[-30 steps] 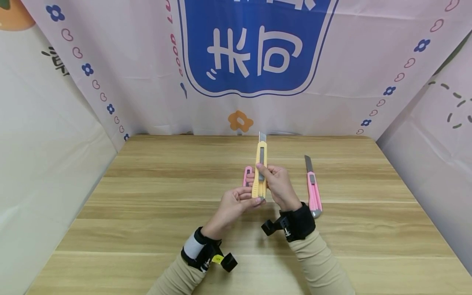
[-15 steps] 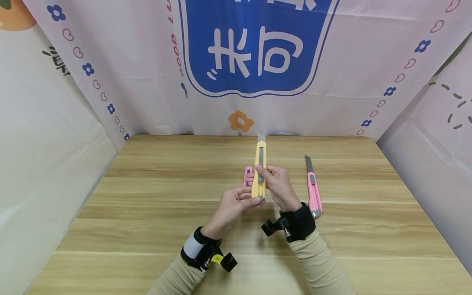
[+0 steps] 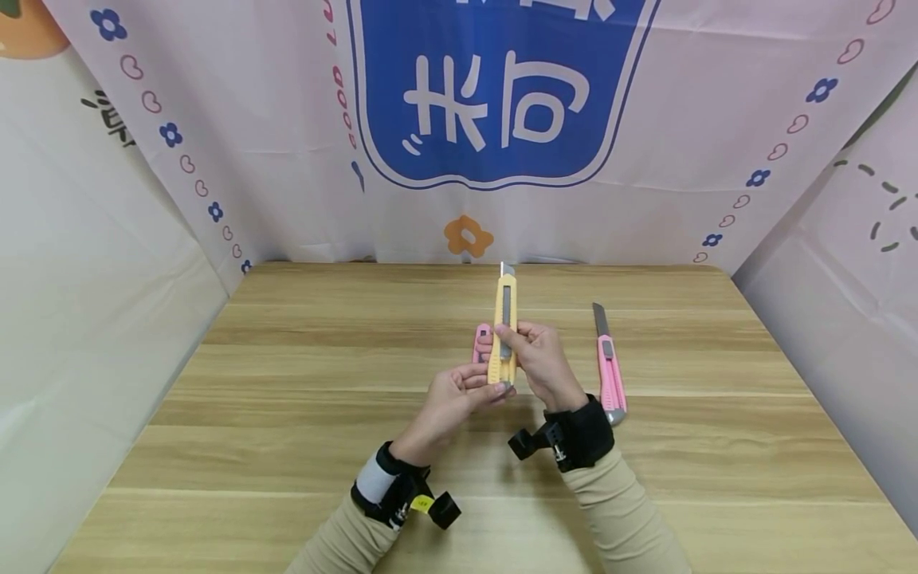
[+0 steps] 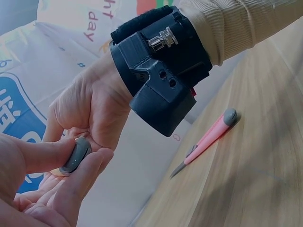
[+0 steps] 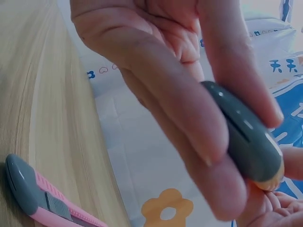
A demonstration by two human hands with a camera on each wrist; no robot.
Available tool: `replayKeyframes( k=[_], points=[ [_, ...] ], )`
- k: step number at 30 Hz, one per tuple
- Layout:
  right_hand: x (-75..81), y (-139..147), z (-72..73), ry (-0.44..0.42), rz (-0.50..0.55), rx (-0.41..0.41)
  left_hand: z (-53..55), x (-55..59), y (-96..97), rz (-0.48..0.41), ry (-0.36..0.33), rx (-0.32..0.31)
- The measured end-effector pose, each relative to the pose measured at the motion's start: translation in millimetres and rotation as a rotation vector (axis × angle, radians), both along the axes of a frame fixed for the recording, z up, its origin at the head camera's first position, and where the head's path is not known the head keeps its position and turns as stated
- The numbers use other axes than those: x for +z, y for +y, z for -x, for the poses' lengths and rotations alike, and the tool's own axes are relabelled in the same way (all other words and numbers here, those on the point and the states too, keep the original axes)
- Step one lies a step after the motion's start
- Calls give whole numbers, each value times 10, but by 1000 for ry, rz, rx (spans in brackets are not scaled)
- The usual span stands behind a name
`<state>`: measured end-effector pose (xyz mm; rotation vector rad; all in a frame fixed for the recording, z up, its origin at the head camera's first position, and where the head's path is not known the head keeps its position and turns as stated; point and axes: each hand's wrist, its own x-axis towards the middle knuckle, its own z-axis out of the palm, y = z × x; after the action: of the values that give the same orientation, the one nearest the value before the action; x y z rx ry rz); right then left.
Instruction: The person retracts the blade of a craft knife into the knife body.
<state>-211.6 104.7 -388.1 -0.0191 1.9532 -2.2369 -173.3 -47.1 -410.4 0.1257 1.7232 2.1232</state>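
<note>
A yellow box cutter [image 3: 506, 299] stands upright between both hands, a short length of blade showing at its top. My left hand [image 3: 459, 395] pinches its grey end cap [image 4: 76, 157] between thumb and fingers, which the right wrist view shows close up. Wrapped around the body is my right hand [image 3: 541, 359], thumb on the grey slider, fingers behind. A pink box cutter [image 3: 479, 343] lies behind the right fingertips, partly covered by them and the yellow cutter. Another pink box cutter [image 3: 611, 375] lies right of the hands, its long blade out and pointing away.
The wooden table [image 3: 323, 343] ends at a hanging printed cloth [image 3: 301, 199] at the back. More cloth hangs along the left [image 3: 93, 279] and right sides [image 3: 846, 263]. Each wrist wears a black camera strap [image 3: 577, 434].
My right thumb has slid slightly down the yellow cutter with its slider, and the blade sticks out a little less. The cutter has drifted slightly left. The pink cutters stay put.
</note>
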Motion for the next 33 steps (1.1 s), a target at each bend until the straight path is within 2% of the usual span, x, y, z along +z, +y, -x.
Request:
replayKeyframes(
  k=[5,10,15,33],
  points=[
    [5,4,1,-3,-11,9,3,-9,-1,-5,5,-3],
    [18,26,4,-19,-16,32,6,-26,-10,29,30,-30],
    [14,51,22,-28,-27,22,11,-35,-6,39,37,-39],
    [25,41,25,-32,45,-13,0,-37,-15,25,4,-31]
  ],
)
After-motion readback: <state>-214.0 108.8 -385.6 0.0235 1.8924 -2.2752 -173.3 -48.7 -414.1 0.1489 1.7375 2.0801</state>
